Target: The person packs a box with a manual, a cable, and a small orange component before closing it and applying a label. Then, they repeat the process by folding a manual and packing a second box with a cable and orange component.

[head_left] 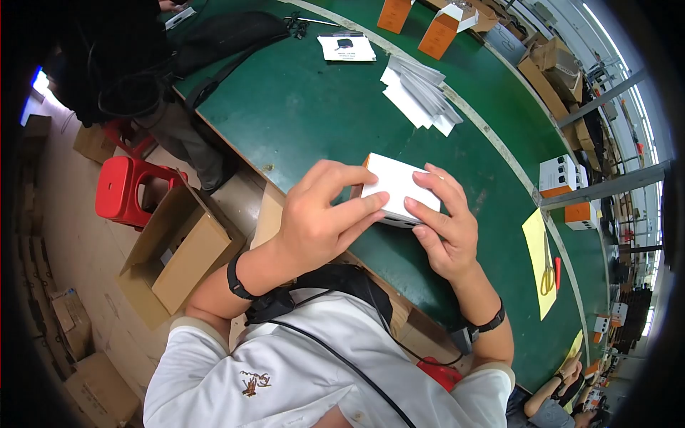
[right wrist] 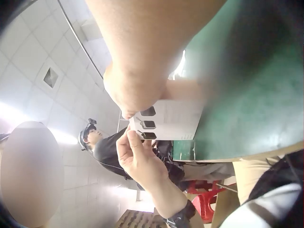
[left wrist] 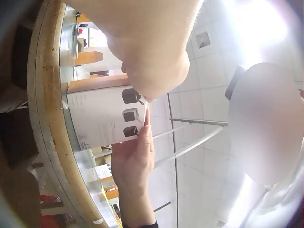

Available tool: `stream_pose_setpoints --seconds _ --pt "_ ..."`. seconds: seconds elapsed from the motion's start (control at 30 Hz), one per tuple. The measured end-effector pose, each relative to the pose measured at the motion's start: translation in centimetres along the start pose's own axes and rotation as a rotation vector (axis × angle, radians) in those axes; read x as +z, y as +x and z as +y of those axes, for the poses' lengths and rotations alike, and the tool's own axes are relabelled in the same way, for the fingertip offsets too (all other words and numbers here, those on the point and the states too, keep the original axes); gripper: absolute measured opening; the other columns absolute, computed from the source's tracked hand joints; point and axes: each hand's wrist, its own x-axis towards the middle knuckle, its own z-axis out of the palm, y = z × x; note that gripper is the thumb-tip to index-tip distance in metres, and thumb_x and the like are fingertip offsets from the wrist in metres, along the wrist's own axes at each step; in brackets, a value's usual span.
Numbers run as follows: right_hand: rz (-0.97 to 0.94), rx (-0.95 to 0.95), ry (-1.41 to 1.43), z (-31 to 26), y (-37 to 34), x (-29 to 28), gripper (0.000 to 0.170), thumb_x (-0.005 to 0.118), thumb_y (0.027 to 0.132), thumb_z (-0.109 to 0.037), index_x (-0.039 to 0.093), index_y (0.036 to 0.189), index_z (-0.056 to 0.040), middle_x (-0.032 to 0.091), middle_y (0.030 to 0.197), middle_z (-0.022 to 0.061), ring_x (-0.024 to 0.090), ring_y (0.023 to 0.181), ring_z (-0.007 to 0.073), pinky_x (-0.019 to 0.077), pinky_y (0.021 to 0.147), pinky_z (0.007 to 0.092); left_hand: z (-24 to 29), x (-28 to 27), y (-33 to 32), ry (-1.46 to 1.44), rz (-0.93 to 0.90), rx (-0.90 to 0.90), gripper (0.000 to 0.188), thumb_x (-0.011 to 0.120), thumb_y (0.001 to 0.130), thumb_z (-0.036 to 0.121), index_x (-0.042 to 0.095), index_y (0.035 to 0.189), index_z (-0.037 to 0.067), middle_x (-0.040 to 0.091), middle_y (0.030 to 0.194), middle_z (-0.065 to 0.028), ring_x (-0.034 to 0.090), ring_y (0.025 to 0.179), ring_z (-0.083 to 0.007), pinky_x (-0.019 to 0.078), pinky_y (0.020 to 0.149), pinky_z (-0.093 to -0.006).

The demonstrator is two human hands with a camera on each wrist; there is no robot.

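Observation:
A small white cardboard box (head_left: 396, 178) with an orange side is at the green table's near edge, between the two hands. On one long face it carries three printed pictures of small devices, plain in the left wrist view on the box (left wrist: 99, 116) and in the right wrist view on the box (right wrist: 175, 121). My left hand (head_left: 321, 210) grips its left end, fingertips on the top near the edge. From the other side my right hand (head_left: 449, 228) holds it, fingers bent over the top and thumb low at the near edge.
Loose white leaflets (head_left: 421, 93) and a printed stack (head_left: 346, 48) lie farther back on the table. Orange boxes (head_left: 439, 32) stand beyond them. Scissors (head_left: 547, 278) rest on yellow paper (head_left: 535, 242) at right. An open carton (head_left: 189, 250) and a red stool (head_left: 128, 189) are at left.

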Motion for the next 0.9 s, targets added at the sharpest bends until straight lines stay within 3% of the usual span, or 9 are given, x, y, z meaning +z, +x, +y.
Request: stream_pose_setpoints --seconds 0.33,0.43,0.53,0.57,0.63,0.7,0.73,0.8,0.9 --pt "0.035 0.132 0.191 -0.1 -0.3 0.1 0.051 0.083 0.070 0.002 0.075 0.117 -0.0145 0.043 0.148 0.0226 0.057 0.123 0.0359 0.0510 0.098 0.0429 -0.3 0.5 0.5 -0.040 0.016 0.060 0.026 0.084 0.068 0.006 0.074 0.092 0.007 0.067 0.108 -0.0072 0.062 0.086 -0.0274 0.0521 0.069 -0.0367" --pt "-0.032 0.168 0.109 0.7 -0.4 -1.1 0.053 0.084 0.070 -0.001 0.073 0.120 -0.0142 0.050 0.139 0.0211 0.058 0.120 0.0335 0.0509 0.097 0.0404 0.9 0.6 1.0 -0.100 0.020 -0.094 0.029 0.082 0.072 0.000 0.073 0.098 0.006 0.067 0.109 -0.0087 0.063 0.088 -0.0275 0.0535 0.072 -0.0364" --pt "0.218 0.224 -0.077 3.7 0.5 -4.1 0.057 0.085 0.071 -0.008 0.068 0.126 -0.0096 0.057 0.127 0.0142 0.061 0.113 0.0269 0.0527 0.091 0.0364 2.3 -1.4 0.4 -0.184 0.087 -0.245 0.028 0.079 0.075 -0.002 0.073 0.102 0.003 0.067 0.113 -0.0110 0.065 0.087 -0.0249 0.0528 0.073 -0.0352" --pt "0.372 0.472 0.060 4.7 0.6 -5.8 0.055 0.082 0.077 -0.009 0.065 0.129 -0.0088 0.058 0.126 0.0103 0.061 0.112 0.0222 0.0537 0.088 0.0341 2.4 -2.9 -0.7 -0.236 -0.043 -0.362 0.022 0.077 0.078 -0.003 0.073 0.099 0.001 0.069 0.099 -0.0108 0.067 0.076 -0.0221 0.0522 0.068 -0.0332" --pt "0.654 0.402 -0.073 9.9 1.5 -9.1 0.050 0.078 0.083 -0.007 0.064 0.132 -0.0099 0.059 0.121 0.0080 0.061 0.106 0.0186 0.0533 0.085 0.0329 1.0 -5.4 -2.9 -0.203 -0.306 -0.355 0.015 0.076 0.080 0.001 0.075 0.095 0.003 0.069 0.083 -0.0091 0.065 0.066 -0.0216 0.0510 0.065 -0.0310" --pt "0.690 0.517 -0.543 15.5 1.0 -12.8 0.052 0.080 0.081 -0.014 0.067 0.132 -0.0167 0.058 0.111 0.0092 0.059 0.096 0.0203 0.0484 0.092 0.0315 0.1 -7.0 -4.1 -0.196 -0.507 -0.402 0.009 0.073 0.085 0.007 0.077 0.093 0.005 0.069 0.075 -0.0096 0.067 0.067 -0.0245 0.0520 0.064 -0.0321" --pt "0.695 0.710 -0.473 18.0 0.7 -14.1 0.052 0.080 0.081 -0.016 0.067 0.131 -0.0187 0.055 0.110 0.0113 0.059 0.097 0.0240 0.0481 0.094 0.0336 -1.2 -7.6 -5.6 -0.185 -0.515 -0.395 0.009 0.073 0.085 0.007 0.077 0.093 0.005 0.069 0.075 -0.0096 0.067 0.067 -0.0245 0.0520 0.064 -0.0321" --pt "0.663 0.747 -0.694 23.9 -1.1 -15.3 0.055 0.080 0.081 -0.018 0.065 0.134 -0.0206 0.054 0.118 0.0162 0.059 0.105 0.0292 0.0482 0.097 0.0377 -5.0 -7.5 -9.8 -0.130 -0.927 -0.530 0.012 0.070 0.089 0.014 0.077 0.096 0.007 0.072 0.086 -0.0133 0.069 0.076 -0.0291 0.0542 0.069 -0.0369" --pt "0.638 0.787 -0.813 27.0 -1.2 -16.3 0.066 0.079 0.082 -0.020 0.055 0.143 -0.0176 0.050 0.131 0.0217 0.057 0.116 0.0351 0.0472 0.102 0.0416 -8.8 -3.2 -15.6 -0.091 -1.085 -0.532 0.019 0.065 0.092 0.020 0.076 0.103 0.009 0.074 0.094 -0.0147 0.071 0.089 -0.0337 0.0548 0.077 -0.0439"
